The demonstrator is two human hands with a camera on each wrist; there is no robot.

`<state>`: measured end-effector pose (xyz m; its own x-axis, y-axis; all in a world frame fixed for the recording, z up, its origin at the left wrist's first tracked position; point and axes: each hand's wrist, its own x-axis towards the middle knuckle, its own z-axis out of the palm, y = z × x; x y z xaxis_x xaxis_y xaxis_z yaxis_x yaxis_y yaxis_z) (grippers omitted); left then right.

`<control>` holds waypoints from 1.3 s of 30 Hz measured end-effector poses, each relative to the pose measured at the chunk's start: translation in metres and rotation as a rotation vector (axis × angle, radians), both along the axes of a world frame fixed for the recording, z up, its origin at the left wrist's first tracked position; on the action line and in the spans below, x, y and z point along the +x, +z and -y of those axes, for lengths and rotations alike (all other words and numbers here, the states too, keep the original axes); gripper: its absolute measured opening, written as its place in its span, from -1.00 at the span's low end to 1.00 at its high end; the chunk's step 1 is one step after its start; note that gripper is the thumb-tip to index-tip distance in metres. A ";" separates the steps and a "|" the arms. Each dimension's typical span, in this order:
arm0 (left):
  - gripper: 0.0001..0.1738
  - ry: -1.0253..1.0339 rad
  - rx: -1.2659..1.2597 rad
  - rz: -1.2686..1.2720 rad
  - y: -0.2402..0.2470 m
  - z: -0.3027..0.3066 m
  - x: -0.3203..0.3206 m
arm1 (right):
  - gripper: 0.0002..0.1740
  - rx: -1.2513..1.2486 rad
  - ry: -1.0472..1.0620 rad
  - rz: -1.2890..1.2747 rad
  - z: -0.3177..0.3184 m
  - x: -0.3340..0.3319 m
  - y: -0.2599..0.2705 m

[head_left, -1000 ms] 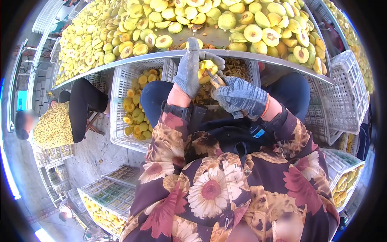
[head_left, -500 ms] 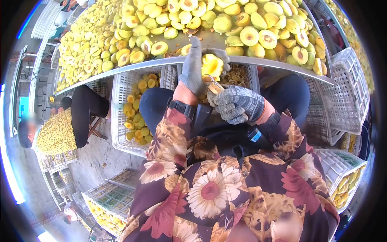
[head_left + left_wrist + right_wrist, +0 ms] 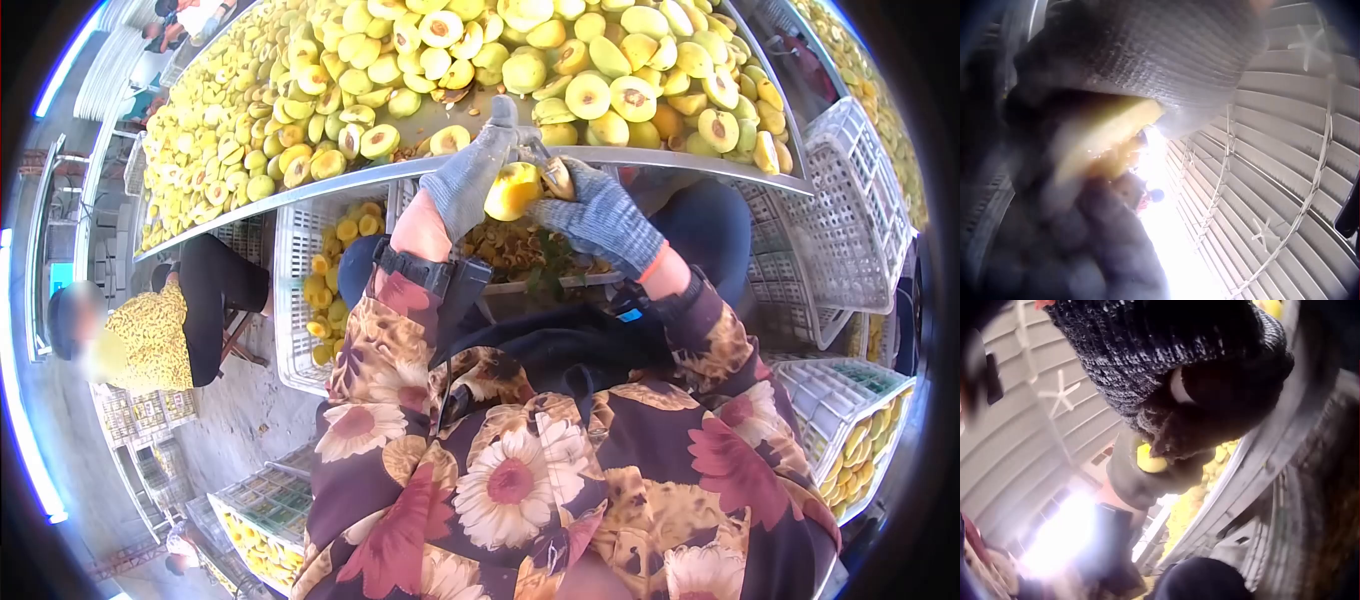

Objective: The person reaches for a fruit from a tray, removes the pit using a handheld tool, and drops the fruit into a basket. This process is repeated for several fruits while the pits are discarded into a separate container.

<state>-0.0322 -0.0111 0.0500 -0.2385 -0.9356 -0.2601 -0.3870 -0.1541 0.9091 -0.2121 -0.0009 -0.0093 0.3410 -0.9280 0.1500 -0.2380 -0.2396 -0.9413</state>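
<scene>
Currently the left hand [image 3: 462, 188], gloved, curls round a yellow fruit [image 3: 513, 191] just beside the metal table [image 3: 600, 155]; the right hand [image 3: 608, 218], also gloved, grips a wooden-handled tool [image 3: 558, 181] near it; halved fruits [image 3: 350, 75] lie heaped beyond.

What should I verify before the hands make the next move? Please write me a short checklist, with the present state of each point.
1. Left hand holds the yellow fruit: ok.
2. Right hand grips the tool by its wooden handle: ok.
3. Both hands gloved: ok.
4. Tool's tip kept away from the left hand: cannot tell, the tip is hidden.
5. Pit out of the held fruit: cannot tell, its inside is turned away from the head camera and blurred in the left wrist view.
6. Crate with cut fruit in place, on the person's left: ok.
</scene>
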 end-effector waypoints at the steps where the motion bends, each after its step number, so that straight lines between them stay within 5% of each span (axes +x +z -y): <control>1: -0.12 -0.059 -0.171 0.050 -0.005 -0.002 0.004 | -0.59 0.164 0.015 0.093 -0.001 0.005 -0.001; 4: -0.29 -0.112 -0.337 0.005 -0.008 -0.007 0.008 | -0.63 0.453 0.030 0.312 -0.005 0.011 -0.001; 7: -0.08 0.068 0.013 -0.405 0.000 -0.009 0.000 | -0.70 0.780 -0.023 0.664 -0.007 0.011 -0.001; 9: -0.16 0.157 0.001 -0.657 -0.028 -0.007 -0.005 | -0.76 0.885 -0.092 0.841 -0.005 0.010 0.000; 11: -0.43 0.201 -0.124 -0.528 -0.044 -0.013 -0.011 | -0.80 0.858 -0.175 0.907 -0.005 0.017 -0.003; 15: -0.53 0.254 -0.250 -0.409 -0.048 -0.008 -0.021 | -0.78 0.858 -0.087 0.858 -0.010 0.015 -0.003; 16: -0.54 0.224 -0.271 -0.318 -0.047 -0.002 -0.014 | -0.70 0.842 -0.065 0.738 -0.009 0.007 -0.002; 20: -0.59 0.055 -0.278 0.127 -0.030 0.022 0.002 | -0.57 -0.116 -0.285 -0.317 0.000 -0.018 -0.030; 24: -0.61 -0.193 -0.346 0.465 -0.039 0.053 0.016 | -0.57 -0.016 -0.008 -0.709 0.005 -0.024 0.022; 27: -0.64 -0.296 -0.389 0.537 -0.049 0.066 0.021 | -0.47 -0.029 -0.022 -0.772 0.010 -0.018 0.000; 39: -0.64 -0.494 -0.379 0.705 -0.045 0.081 0.012 | -0.69 -0.075 -0.055 -0.813 0.013 -0.002 -0.025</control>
<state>-0.0206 -0.0918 0.0048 -0.5343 -0.8226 -0.1944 -0.8101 0.4325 0.3958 -0.2145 -0.0137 -0.0345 0.3245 -0.9438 -0.0625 -0.8524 -0.2632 -0.4518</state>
